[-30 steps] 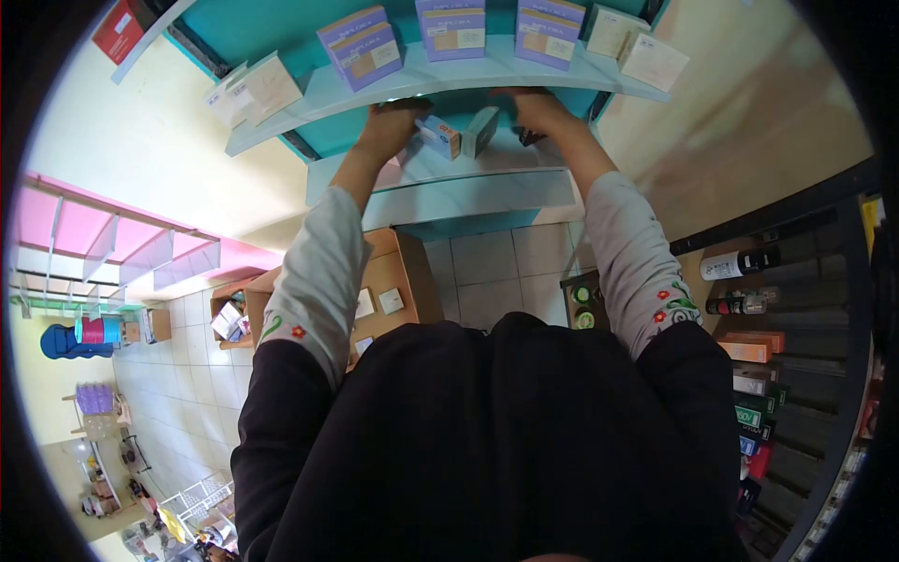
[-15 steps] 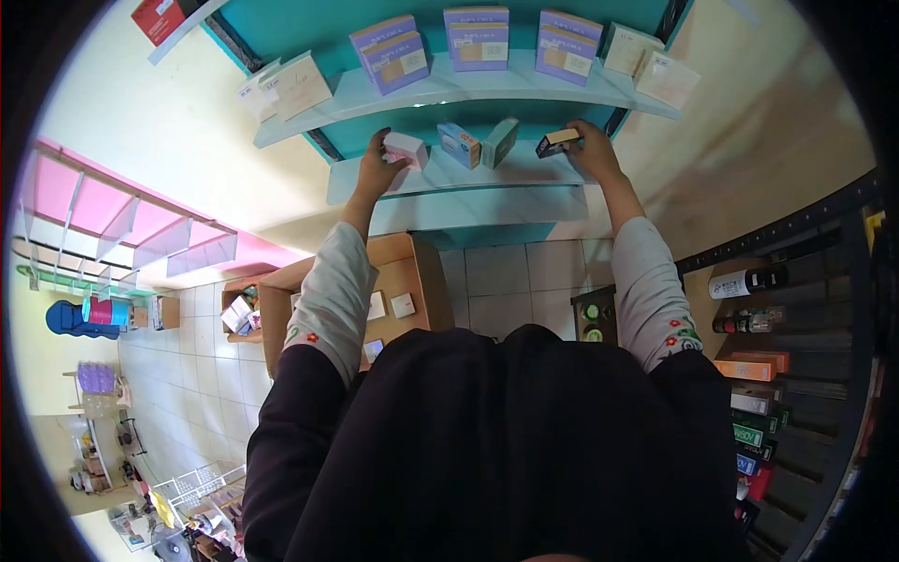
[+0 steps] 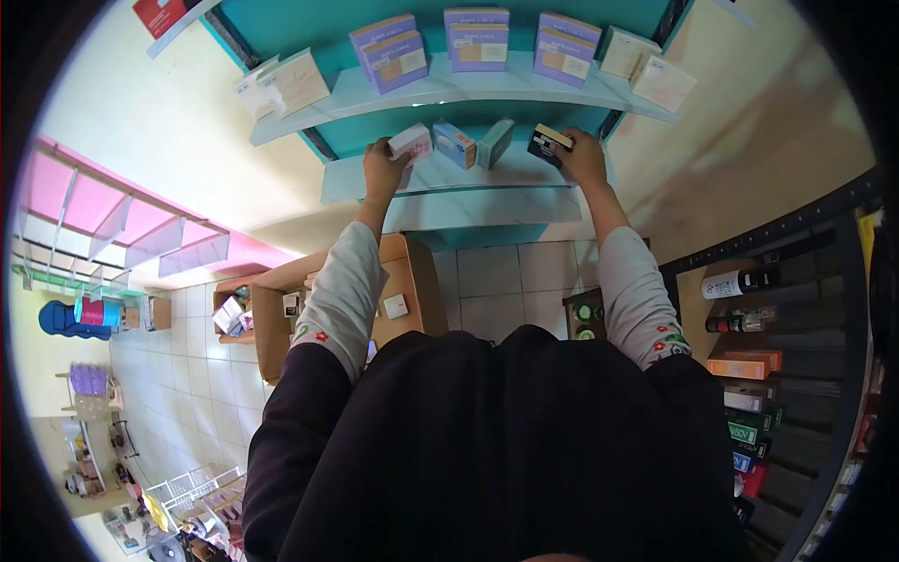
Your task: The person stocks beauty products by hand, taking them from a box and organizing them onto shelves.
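Observation:
On the lower marble-patterned shelf (image 3: 449, 178), my left hand (image 3: 385, 172) is closed round a white and pink box (image 3: 412, 142), which stands tilted at the left. My right hand (image 3: 584, 158) grips a black box with a pale gold side (image 3: 547, 146) at the shelf's right end. Between the two stand a blue and orange box (image 3: 455, 146) and a pale green box (image 3: 495, 144), angled toward each other and close together. Part of each held box is hidden by my fingers.
Above, a shelf (image 3: 468, 88) holds several purple boxes (image 3: 478, 47) and white boxes (image 3: 298, 82). An open cardboard carton (image 3: 419, 281) with small boxes stands on the tiled floor below. At the right is a dark rack (image 3: 796, 398) with packaged goods.
My left hand has turned the white and pink box and shifted it slightly right. My right hand has tilted the black box, so more of its dark front shows, and moved it slightly left.

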`<action>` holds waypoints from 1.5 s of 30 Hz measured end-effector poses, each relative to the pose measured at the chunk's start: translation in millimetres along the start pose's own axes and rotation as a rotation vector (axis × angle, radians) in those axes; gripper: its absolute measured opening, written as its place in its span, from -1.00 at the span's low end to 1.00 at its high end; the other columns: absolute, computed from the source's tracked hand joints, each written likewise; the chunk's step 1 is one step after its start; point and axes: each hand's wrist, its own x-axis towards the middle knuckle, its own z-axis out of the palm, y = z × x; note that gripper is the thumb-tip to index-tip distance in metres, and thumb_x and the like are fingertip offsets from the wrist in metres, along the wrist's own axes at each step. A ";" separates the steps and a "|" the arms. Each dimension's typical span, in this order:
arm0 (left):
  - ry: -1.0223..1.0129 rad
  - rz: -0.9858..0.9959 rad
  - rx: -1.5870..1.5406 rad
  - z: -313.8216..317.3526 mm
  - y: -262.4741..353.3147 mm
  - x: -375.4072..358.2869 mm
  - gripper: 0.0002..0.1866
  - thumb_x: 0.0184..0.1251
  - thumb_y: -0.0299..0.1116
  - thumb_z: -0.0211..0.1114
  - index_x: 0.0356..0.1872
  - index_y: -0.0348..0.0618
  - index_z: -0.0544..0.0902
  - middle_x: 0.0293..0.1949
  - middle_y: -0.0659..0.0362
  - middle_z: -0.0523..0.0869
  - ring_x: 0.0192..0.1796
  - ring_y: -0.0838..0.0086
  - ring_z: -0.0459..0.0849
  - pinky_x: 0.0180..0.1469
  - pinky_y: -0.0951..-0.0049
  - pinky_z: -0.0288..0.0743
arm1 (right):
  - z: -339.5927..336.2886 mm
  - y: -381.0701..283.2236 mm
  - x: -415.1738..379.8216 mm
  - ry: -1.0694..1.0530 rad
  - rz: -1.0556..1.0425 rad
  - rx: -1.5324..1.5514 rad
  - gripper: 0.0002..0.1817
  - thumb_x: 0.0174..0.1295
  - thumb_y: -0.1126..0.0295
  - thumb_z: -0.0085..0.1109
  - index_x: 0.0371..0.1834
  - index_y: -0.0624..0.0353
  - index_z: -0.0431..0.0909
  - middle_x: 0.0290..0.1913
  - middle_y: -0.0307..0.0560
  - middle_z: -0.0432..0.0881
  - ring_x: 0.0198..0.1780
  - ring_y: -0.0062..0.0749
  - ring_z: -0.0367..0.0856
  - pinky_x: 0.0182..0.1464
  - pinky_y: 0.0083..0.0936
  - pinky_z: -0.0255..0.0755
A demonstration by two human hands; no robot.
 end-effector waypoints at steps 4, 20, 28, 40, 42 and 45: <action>-0.004 -0.002 -0.005 1.2 -0.2 -0.2 -0.47 -0.18 -0.29 0.52 -0.13 -0.32 0.58 -0.28 -0.04 0.60 -0.25 0.17 0.60 -0.17 0.28 0.50 | 1.2 -4.7 -0.7 0.001 -0.016 0.014 -0.68 -0.06 0.29 0.35 -0.21 0.13 0.60 -0.26 0.13 0.60 -0.20 0.00 0.60 -0.12 -0.22 0.47; -0.105 0.019 0.032 -9.2 -2.5 5.1 -0.45 -0.14 -0.31 0.51 -0.06 -0.31 0.57 -0.24 -0.05 0.64 -0.20 0.21 0.67 -0.13 0.32 0.53 | 4.6 -9.0 9.5 0.010 -0.110 0.069 -0.68 -0.03 0.33 0.34 -0.17 0.16 0.62 -0.22 0.15 0.61 -0.18 -0.02 0.60 -0.08 -0.28 0.46; -0.112 0.013 0.030 -10.7 -3.2 7.2 -0.46 -0.17 -0.28 0.53 -0.09 -0.26 0.59 -0.28 -0.02 0.63 -0.21 0.20 0.63 -0.12 0.30 0.50 | 7.6 -10.2 11.2 -0.007 -0.123 0.036 -0.64 -0.04 0.30 0.36 -0.14 0.15 0.62 -0.19 0.12 0.63 -0.19 -0.06 0.62 -0.09 -0.31 0.47; -0.093 0.034 -0.030 -4.6 -7.9 11.1 -0.48 -0.22 -0.32 0.54 -0.14 -0.24 0.60 -0.34 0.01 0.61 -0.25 0.19 0.57 -0.17 0.27 0.48 | 2.5 -17.5 9.1 -0.014 -0.086 0.076 -0.67 -0.06 0.36 0.35 -0.17 0.14 0.63 -0.18 0.12 0.62 -0.14 -0.03 0.60 -0.05 -0.29 0.46; -0.094 0.056 -0.018 -3.3 -11.5 12.0 -0.48 -0.22 -0.31 0.54 -0.13 -0.24 0.60 -0.33 0.00 0.61 -0.27 0.19 0.57 -0.18 0.27 0.48 | 2.5 -17.3 10.0 -0.021 -0.086 0.081 -0.66 -0.06 0.36 0.36 -0.15 0.15 0.62 -0.17 0.12 0.62 -0.14 -0.03 0.60 -0.04 -0.30 0.46; -0.103 0.024 -0.064 0.2 -16.7 12.9 -0.45 -0.23 -0.31 0.55 -0.11 -0.25 0.59 -0.32 0.00 0.61 -0.23 0.20 0.59 -0.16 0.29 0.50 | 2.3 -17.6 8.9 -0.025 -0.081 0.080 -0.58 -0.08 0.38 0.38 -0.08 0.15 0.59 -0.16 0.13 0.62 -0.14 -0.04 0.60 -0.03 -0.30 0.45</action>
